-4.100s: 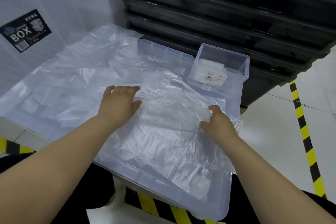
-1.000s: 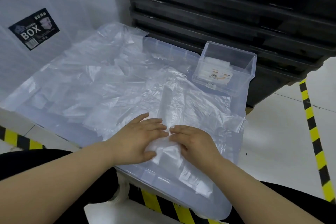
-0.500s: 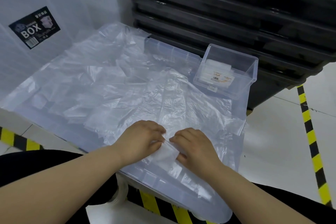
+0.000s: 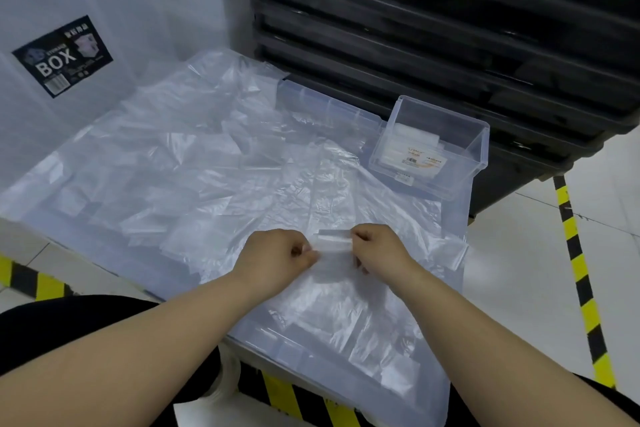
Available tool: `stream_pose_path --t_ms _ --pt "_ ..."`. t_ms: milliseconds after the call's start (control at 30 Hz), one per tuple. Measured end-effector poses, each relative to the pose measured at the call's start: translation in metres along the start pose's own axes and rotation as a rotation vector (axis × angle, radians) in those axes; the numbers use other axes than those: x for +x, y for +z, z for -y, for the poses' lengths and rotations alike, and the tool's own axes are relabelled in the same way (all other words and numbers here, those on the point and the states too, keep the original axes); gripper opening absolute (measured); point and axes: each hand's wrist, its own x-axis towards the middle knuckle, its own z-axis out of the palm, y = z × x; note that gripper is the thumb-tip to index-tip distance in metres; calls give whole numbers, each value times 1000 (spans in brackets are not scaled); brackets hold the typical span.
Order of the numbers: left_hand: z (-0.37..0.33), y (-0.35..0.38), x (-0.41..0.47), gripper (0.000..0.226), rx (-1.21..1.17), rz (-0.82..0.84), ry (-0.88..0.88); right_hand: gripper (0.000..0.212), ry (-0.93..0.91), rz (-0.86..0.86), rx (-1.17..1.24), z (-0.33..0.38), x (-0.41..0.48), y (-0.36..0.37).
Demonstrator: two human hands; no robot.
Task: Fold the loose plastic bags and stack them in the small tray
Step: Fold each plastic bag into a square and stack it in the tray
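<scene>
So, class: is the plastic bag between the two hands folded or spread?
Folded: the bag is a narrow strip, pinched at its ends by the left hand and right hand.

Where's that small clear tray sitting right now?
In the head view, the small tray sits right of centre, beyond the loose bags, before the black crates.

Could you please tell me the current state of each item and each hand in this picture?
Small folded clear plastic bag: folded into a narrow strip, held between both hands.
Left hand: pinches the strip's left end.
Right hand: pinches its right end.
Small clear plastic tray: upright, open-topped, holding a few folded bags.
Loose clear plastic bags: unfolded, spread out and overlapping.
</scene>
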Motion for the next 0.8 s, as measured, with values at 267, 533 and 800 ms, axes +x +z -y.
stream_pose_path --t_ms 267,533,800 --pt "-1 0 6 26 44 -38 -97 16 168 48 66 14 9 -7" --pt "-4 2 12 30 105 -56 -98 36 -104 -10 -298 15 15 -8" --pt "-5 2 12 37 123 -52 -112 22 -20 8 -119 23 39 -12"
